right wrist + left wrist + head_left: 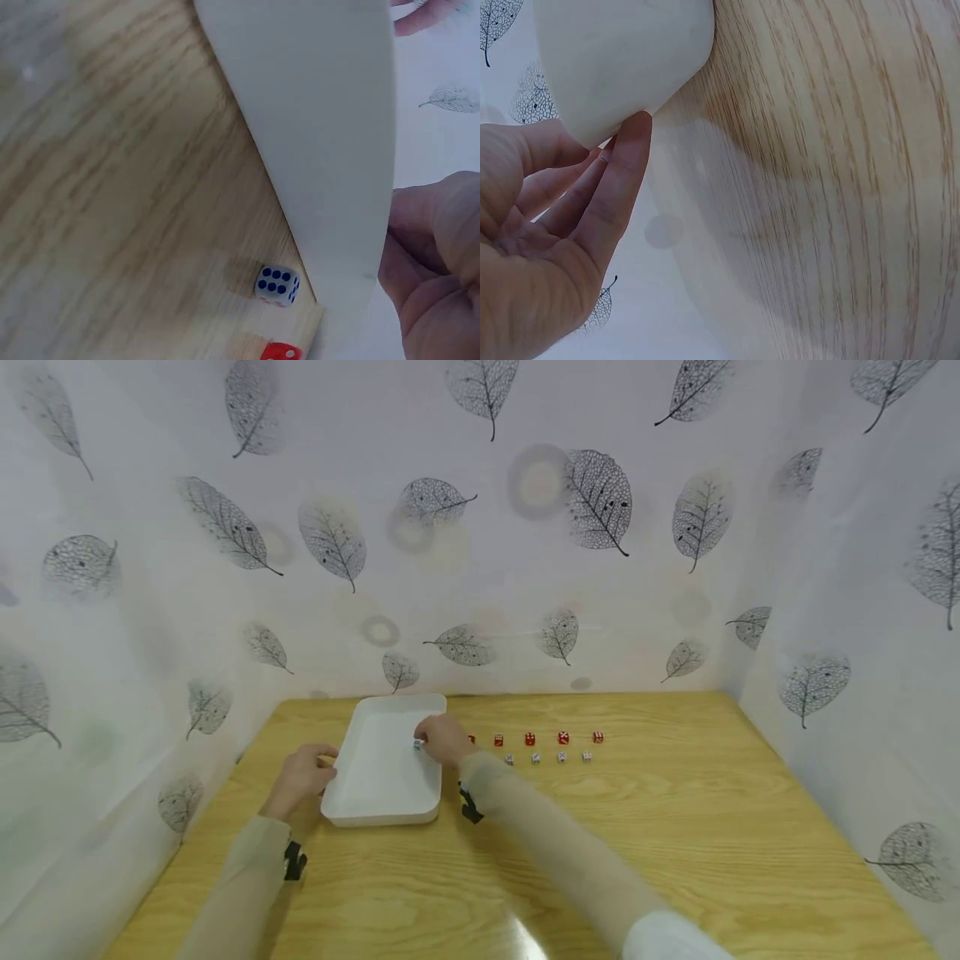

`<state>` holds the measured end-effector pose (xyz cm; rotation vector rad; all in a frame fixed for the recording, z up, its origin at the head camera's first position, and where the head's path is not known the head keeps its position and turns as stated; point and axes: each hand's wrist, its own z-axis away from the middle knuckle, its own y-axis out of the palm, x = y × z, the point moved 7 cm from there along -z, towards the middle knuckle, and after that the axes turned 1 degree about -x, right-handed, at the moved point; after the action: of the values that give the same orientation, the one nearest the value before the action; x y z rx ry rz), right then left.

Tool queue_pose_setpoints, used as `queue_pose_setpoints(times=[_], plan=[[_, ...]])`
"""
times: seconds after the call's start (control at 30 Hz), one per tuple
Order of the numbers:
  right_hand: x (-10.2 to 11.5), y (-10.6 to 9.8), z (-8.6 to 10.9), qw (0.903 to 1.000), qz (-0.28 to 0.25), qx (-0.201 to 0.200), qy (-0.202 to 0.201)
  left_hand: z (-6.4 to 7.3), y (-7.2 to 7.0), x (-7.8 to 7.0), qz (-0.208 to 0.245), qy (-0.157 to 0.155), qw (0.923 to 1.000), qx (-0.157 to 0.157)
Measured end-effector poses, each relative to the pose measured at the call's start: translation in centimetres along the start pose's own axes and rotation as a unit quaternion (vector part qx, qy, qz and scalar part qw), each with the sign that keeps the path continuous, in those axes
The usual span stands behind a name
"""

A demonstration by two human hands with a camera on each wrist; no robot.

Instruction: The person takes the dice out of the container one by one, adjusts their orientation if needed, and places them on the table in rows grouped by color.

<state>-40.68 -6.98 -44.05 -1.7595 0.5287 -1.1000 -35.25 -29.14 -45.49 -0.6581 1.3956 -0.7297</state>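
Note:
A shallow white tray [378, 777] lies on the table's left part. My left hand [302, 774] grips its left edge; in the left wrist view, thumb and fingers pinch the tray's rim [652, 82]. My right hand [447, 740] reaches over the tray's right side and pinches a small white die [417, 744] above the tray floor. In the right wrist view the tray wall [322, 127] hides those fingertips. Outside that wall stand a white die with blue pips [276, 285] and a red die [281, 351].
To the right of the tray, several red dice [530, 738] form a back row, with several white dice [536, 758] in a row before them. The wooden table [637, 852] meets a leaf-printed curtain [510, 577] at the back and sides.

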Motion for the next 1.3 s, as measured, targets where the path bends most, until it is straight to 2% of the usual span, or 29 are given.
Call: queue_pose_setpoints(times=[0.1, 0.27, 0.47, 0.8, 0.97, 1.1, 1.3], plan=[[0.7, 0.8, -0.4, 0.9974, 0.062, 0.035, -0.013, -0.1, -0.1, 0.0, -0.003, -0.002, 1.0, 0.002], [1.2, 2.3, -0.2, 0.9873, 0.123, 0.1, -0.002, -0.1, -0.1, 0.1, -0.006, 0.004, 1.0, 0.0], [1.4, 2.8, -0.1, 0.9851, 0.148, 0.085, -0.02, -0.1, -0.1, -0.1, -0.002, 0.008, 1.0, -0.004], [1.5, 2.7, 0.0, 0.9942, 0.081, 0.061, -0.034, -0.1, -0.1, 0.0, -0.006, 0.0, 1.0, -0.002], [1.6, 1.9, 0.0, 0.9983, 0.017, 0.032, -0.045, 0.0, -0.2, -0.1, -0.016, -0.007, 0.9998, -0.001], [1.5, 1.3, 0.4, 0.9982, -0.034, 0.012, -0.049, 0.3, -0.3, -0.3, -0.02, -0.004, 0.9998, -0.003], [1.2, 0.7, 2.0, 0.9949, -0.089, 0.01, -0.046, 0.7, 0.0, -0.6, -0.014, 0.006, 0.9999, -0.005]])
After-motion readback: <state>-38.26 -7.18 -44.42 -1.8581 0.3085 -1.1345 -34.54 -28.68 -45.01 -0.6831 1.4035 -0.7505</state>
